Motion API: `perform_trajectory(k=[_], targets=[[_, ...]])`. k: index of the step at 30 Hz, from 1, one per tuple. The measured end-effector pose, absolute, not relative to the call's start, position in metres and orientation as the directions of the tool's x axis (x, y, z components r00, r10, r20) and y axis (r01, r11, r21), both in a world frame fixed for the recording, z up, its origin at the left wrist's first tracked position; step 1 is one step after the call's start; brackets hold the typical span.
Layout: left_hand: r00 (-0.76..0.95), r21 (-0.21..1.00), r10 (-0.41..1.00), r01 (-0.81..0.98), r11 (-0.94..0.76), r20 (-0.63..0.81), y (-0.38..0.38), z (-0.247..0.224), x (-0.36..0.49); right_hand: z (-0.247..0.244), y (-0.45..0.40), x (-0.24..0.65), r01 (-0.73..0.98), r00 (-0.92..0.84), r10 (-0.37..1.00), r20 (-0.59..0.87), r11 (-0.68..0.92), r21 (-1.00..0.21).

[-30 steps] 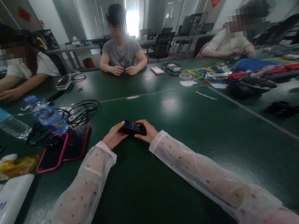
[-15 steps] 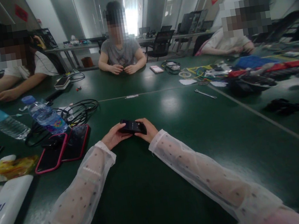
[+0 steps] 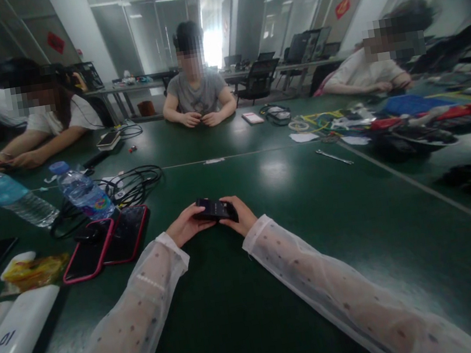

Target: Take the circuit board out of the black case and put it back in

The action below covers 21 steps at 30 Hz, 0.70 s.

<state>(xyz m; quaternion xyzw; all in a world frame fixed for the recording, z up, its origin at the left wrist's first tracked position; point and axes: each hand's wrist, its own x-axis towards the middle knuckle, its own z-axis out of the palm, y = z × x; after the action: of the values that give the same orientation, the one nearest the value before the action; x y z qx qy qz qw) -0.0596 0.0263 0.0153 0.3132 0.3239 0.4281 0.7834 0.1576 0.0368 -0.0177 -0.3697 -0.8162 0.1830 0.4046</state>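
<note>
A small black phone (image 3: pixel 217 209) with a lit dark screen is held sideways just above the green table (image 3: pixel 238 312). My left hand (image 3: pixel 188 223) grips its left end, with the thumb on the upper side. Around the right end are the fingers of my right hand (image 3: pixel 241 215). The undersides of both hands and the fingers beneath the phone are hidden. Sheer dotted sleeves cover both forearms. To the left of my left hand lie two phones in red cases, a nearer one (image 3: pixel 89 254) and another (image 3: pixel 128 235) partly under it.
On the left are a tilted clear bottle (image 3: pixel 17 197), a blue-capped bottle (image 3: pixel 82 190), coiled black cables (image 3: pixel 141 181) and a white power bank (image 3: pixel 22 350). A wrench (image 3: pixel 334 157) and a tool pile (image 3: pixel 408 121) lie right. Three people sit across the table.
The whole view has shifted, so everything sits slightly lower and further right in the picture. Both hands keep the same hold on the phone.
</note>
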Motion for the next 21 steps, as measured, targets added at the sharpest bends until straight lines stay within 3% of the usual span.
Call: perform_trajectory(k=[21], targets=[[0.454,0.726,0.842,-0.469,0.504,-0.291,0.0306,0.0132,-0.0603,-0.0246,0.0398,0.1596,0.417,-0.366,0.824,0.432,0.561,-0.716]])
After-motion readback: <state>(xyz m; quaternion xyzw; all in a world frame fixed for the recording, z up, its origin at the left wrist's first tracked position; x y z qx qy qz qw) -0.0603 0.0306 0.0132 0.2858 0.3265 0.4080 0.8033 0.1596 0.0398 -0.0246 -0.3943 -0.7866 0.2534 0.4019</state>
